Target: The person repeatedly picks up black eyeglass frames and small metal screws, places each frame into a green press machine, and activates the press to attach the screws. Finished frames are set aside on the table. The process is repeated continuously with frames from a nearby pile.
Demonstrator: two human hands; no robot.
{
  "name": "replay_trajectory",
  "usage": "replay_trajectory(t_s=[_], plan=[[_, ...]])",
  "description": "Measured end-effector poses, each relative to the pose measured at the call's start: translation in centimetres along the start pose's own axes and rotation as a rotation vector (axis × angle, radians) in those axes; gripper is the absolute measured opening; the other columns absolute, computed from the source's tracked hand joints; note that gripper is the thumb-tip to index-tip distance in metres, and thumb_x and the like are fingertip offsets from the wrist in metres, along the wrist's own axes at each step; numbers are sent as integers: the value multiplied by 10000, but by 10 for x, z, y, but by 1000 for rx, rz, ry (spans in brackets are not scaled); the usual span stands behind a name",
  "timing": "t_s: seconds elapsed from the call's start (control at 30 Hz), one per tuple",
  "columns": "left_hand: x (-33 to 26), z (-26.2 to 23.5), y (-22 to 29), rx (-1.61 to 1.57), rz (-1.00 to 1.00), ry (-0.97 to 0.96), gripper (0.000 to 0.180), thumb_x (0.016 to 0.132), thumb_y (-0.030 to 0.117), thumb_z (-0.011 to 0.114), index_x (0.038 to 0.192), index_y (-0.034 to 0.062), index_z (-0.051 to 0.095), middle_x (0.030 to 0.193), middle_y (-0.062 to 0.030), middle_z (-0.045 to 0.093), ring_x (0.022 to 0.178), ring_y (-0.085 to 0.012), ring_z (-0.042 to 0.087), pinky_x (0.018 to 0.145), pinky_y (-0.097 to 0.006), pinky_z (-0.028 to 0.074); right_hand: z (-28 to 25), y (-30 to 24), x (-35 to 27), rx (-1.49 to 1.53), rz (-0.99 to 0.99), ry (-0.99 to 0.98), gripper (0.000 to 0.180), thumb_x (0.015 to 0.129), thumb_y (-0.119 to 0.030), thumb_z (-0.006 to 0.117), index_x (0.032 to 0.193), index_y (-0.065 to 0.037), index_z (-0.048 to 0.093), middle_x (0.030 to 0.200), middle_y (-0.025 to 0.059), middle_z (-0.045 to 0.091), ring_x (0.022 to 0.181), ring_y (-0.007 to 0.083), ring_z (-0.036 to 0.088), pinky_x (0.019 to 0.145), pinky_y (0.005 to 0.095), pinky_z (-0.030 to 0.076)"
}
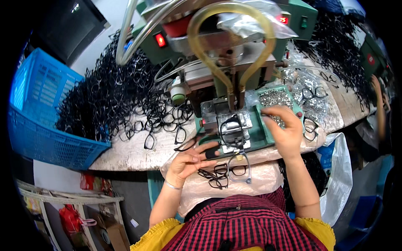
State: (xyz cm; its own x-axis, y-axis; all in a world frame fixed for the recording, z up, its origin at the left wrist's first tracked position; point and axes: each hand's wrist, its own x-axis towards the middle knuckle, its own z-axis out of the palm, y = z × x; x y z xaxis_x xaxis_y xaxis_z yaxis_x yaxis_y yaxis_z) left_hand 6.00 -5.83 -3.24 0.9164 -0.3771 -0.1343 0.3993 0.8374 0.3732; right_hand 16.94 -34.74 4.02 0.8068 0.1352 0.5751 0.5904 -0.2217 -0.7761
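Note:
In front of me a black eyeglass frame (233, 130) lies on the metal jig of a green bench machine (209, 67), under two upright metal guides. My left hand (186, 162) is left of the jig with its fingers spread, a dark cover on one fingertip; it holds nothing I can see. My right hand (286, 130) is right of the jig, beside a green tray (289, 93) of small metal parts (274, 99). Its thumb and forefinger are bent together; any small piece between the tips is too small to make out. A clear grey eyeglass frame (240, 167) sits at the near edge, partly over black frames (218, 175).
A large heap of black eyeglass frames (125, 79) covers the table's left, spilling from a blue plastic crate (54, 129). Loose frames (310, 127) and clear plastic bags (307, 85) lie at right. Hoses (197, 29) arch overhead. Another person's arm (380, 104) shows far right.

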Motion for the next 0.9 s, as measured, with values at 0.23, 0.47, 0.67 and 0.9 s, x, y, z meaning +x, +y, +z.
replay_trajectory(t_s=[0.23,0.47,0.67,0.9], plan=[[-18,18,23,248,448,211,235,924,235,625,1101,87,577,1094,-135,598,1015,-286,571,869,-403,527,54,-15,14,476,278,-36,473,777,-9,687,1221,44,531,910,64,664,897,108,611,868,253,457],[-4,169,30,1468,1148,7,77,940,37,564,946,-28,605,857,-159,691,726,-214,684,603,-280,561,57,-20,10,658,360,-15,531,795,-8,692,1272,60,468,844,32,660,891,93,590,888,251,437],[47,169,44,1328,1284,157,93,934,39,606,963,-49,619,793,-113,710,662,-112,671,591,-202,540,54,-32,14,639,399,23,524,805,47,665,1285,64,456,843,22,664,839,79,594,827,210,449],[20,124,62,1277,1373,504,158,970,127,562,987,-11,638,705,-67,638,613,-113,603,547,-222,505,48,-28,14,640,422,-14,557,776,21,688,1282,51,456,833,33,664,839,86,602,822,213,454]])
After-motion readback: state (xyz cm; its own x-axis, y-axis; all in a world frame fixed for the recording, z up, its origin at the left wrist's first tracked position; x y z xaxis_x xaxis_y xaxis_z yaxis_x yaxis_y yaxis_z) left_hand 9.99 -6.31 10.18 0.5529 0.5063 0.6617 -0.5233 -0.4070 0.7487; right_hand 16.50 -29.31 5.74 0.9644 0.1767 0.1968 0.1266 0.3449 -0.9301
